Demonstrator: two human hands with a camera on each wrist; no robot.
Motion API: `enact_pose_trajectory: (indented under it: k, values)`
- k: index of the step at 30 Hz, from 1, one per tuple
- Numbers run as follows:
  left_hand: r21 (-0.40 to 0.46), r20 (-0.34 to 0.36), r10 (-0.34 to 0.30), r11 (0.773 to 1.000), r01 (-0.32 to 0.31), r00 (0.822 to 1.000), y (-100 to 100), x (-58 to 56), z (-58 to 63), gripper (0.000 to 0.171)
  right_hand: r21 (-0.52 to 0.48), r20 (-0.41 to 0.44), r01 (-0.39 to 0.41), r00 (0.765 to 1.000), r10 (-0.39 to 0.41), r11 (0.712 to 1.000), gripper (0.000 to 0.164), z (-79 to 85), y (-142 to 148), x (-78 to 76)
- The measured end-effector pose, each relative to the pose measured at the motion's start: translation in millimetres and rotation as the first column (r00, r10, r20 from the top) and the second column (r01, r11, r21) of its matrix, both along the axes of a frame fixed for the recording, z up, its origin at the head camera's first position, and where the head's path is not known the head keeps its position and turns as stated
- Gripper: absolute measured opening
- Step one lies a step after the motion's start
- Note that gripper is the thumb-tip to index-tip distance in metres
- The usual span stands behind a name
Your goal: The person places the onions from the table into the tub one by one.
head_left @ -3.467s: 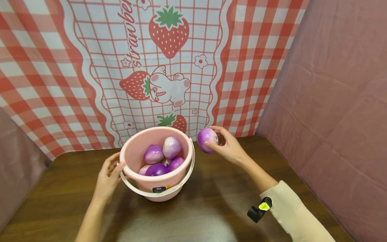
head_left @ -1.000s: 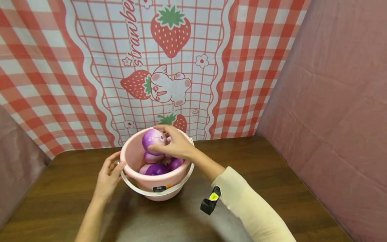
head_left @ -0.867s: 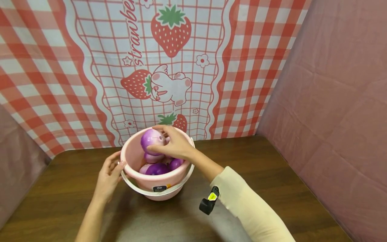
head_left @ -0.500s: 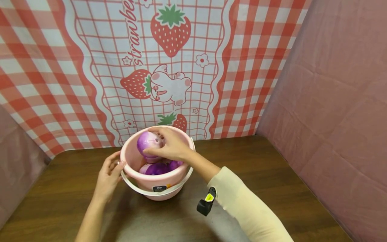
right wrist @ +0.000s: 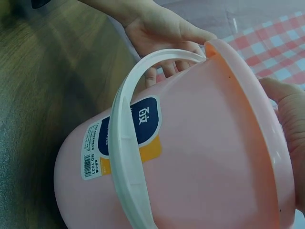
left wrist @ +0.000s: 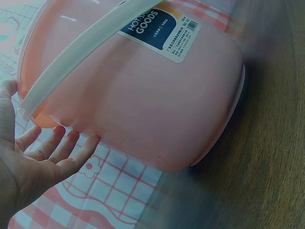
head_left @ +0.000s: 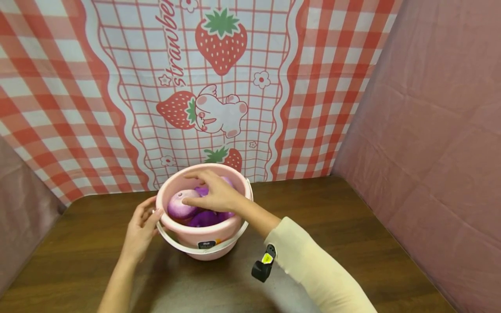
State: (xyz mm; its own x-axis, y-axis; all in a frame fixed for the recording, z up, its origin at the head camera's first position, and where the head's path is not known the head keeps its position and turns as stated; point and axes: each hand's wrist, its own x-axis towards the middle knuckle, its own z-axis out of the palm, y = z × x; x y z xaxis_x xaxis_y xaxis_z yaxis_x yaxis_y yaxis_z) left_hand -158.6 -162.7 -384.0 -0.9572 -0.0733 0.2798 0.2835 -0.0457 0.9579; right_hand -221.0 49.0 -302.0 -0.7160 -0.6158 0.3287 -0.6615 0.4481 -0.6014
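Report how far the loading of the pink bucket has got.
Done: several purple onions lie in the pink bucket. In hand: the right hand sets one more onion inside it, while the left hand steadies the side. Left: letting go; no onions show on the table.

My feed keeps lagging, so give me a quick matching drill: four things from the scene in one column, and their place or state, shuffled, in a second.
Things:
1. left hand
2. right hand
3. bucket handle
4. label

Places or states:
A. folded down against the front wall of the bucket
B. inside the bucket, on a purple onion
C. open, fingers against the bucket's outer wall
D. stuck on the bucket's front, dark

Pairs: 1-C, 2-B, 3-A, 4-D
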Motion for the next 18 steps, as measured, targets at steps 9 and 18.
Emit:
enact_pose_trajectory:
  k: [9, 18]
  values:
    - [0.017, -0.008, -0.001, 1.0, 0.001, 1.0, -1, 0.5, -0.2, 0.032, -0.077, -0.016, 0.01, 1.0, -0.011, 0.997, 0.047, 7.2, 10, -2.0]
    - [0.014, -0.022, -0.02, 1.0, 0.021, 1.0, -2, 0.8, 1.3, 0.031, -0.224, 0.081, 0.127, 0.99, -0.111, 0.966, 0.041, 18.7, 41, -4.6]
